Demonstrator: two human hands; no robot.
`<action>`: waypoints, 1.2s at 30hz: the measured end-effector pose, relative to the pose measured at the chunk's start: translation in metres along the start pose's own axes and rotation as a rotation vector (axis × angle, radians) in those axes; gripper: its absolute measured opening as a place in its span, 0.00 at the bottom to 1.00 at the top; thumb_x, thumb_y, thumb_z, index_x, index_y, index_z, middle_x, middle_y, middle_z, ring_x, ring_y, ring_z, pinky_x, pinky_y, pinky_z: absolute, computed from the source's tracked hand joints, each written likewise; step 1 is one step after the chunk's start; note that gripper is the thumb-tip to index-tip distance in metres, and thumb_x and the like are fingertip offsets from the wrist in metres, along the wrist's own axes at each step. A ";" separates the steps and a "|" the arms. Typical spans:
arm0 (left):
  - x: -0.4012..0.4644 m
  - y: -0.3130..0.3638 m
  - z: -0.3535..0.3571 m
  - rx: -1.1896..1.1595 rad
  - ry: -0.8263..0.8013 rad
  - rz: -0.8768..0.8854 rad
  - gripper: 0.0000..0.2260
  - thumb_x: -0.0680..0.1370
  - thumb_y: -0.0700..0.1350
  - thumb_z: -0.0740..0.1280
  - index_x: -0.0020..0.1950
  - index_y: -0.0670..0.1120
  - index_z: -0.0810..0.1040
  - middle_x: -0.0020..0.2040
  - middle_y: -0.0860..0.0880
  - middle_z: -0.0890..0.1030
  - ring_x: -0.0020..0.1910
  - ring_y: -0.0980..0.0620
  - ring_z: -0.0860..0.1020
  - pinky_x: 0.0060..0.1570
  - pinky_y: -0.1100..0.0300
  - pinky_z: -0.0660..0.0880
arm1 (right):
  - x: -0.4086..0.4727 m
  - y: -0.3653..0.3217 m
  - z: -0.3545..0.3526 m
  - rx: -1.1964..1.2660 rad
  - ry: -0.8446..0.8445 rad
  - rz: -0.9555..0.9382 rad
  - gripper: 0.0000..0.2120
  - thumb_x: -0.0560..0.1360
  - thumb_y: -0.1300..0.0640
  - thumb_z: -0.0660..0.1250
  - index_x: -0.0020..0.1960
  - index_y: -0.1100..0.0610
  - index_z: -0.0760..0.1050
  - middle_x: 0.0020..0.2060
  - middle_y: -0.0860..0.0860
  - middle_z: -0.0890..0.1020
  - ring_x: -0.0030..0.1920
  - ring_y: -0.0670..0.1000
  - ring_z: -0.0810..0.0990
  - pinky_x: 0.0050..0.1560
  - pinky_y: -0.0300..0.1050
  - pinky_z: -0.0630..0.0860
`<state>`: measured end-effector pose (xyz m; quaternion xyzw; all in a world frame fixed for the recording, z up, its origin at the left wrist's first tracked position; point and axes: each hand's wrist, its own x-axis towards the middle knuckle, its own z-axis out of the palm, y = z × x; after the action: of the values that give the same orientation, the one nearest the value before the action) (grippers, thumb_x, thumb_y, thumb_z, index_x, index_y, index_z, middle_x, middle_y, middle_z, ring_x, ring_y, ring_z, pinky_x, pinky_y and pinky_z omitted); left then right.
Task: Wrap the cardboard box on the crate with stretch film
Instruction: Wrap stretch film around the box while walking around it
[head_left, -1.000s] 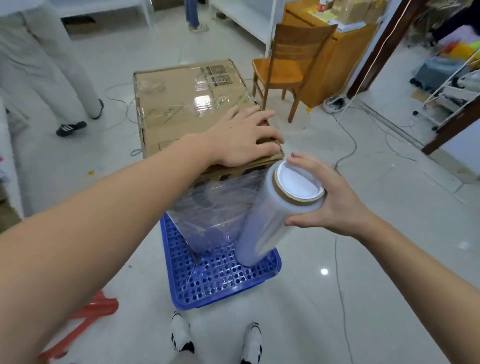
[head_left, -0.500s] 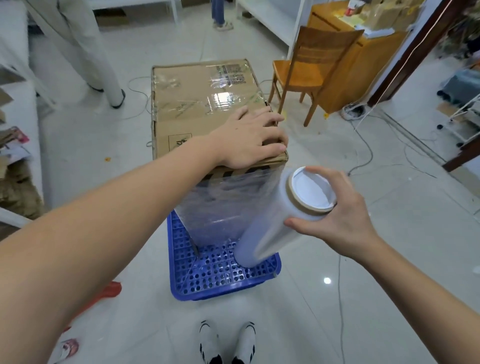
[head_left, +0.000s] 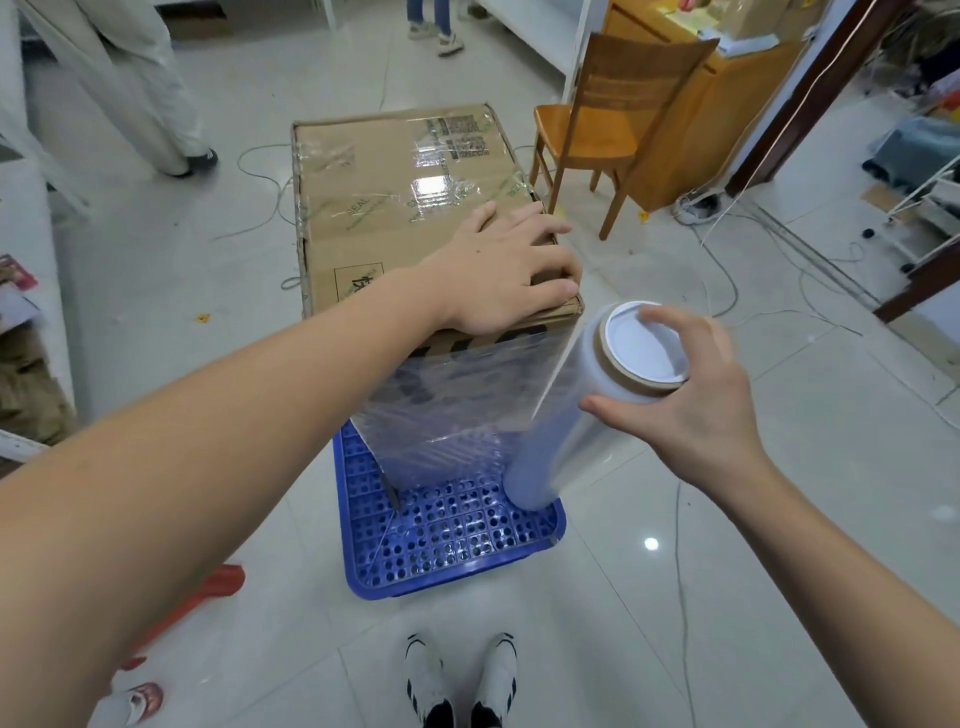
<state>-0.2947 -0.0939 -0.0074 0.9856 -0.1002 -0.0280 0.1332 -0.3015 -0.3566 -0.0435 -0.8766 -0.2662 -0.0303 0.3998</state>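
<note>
With the left hand (head_left: 511, 270) pressing flat on the box (head_left: 405, 208) atop the crate (head_left: 452, 540), the right hand (head_left: 696, 400), gripping the roll (head_left: 576, 415), should keep the film (head_left: 457, 405) taut around the near corner.

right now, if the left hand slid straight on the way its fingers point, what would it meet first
Little, by the look of it. The left hand lies flat on the cardboard box, fingers at its right edge. Past that edge is open air, then probably the wooden chair, though depth is unclear.
</note>
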 end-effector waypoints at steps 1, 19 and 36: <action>0.000 0.000 0.000 0.002 -0.002 0.001 0.15 0.85 0.64 0.51 0.64 0.66 0.74 0.82 0.54 0.60 0.84 0.51 0.49 0.79 0.38 0.42 | 0.004 -0.001 0.001 -0.010 -0.013 0.008 0.40 0.57 0.44 0.84 0.65 0.42 0.73 0.64 0.48 0.72 0.59 0.37 0.68 0.55 0.21 0.62; 0.002 -0.001 0.000 -0.014 0.005 0.015 0.15 0.85 0.64 0.51 0.64 0.65 0.75 0.82 0.54 0.61 0.84 0.51 0.50 0.80 0.38 0.41 | 0.035 0.033 -0.026 0.346 -0.410 0.034 0.61 0.53 0.48 0.85 0.79 0.43 0.57 0.67 0.32 0.72 0.70 0.39 0.71 0.63 0.29 0.69; 0.012 0.006 -0.002 -0.016 0.026 -0.243 0.33 0.79 0.73 0.50 0.83 0.65 0.52 0.86 0.48 0.47 0.84 0.47 0.47 0.82 0.45 0.44 | 0.055 0.058 -0.020 0.347 -0.507 -0.313 0.50 0.60 0.50 0.86 0.76 0.50 0.64 0.72 0.44 0.71 0.73 0.49 0.70 0.72 0.49 0.69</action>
<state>-0.2842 -0.1018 -0.0042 0.9896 0.0221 -0.0318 0.1382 -0.2225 -0.3783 -0.0549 -0.7236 -0.4896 0.1733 0.4547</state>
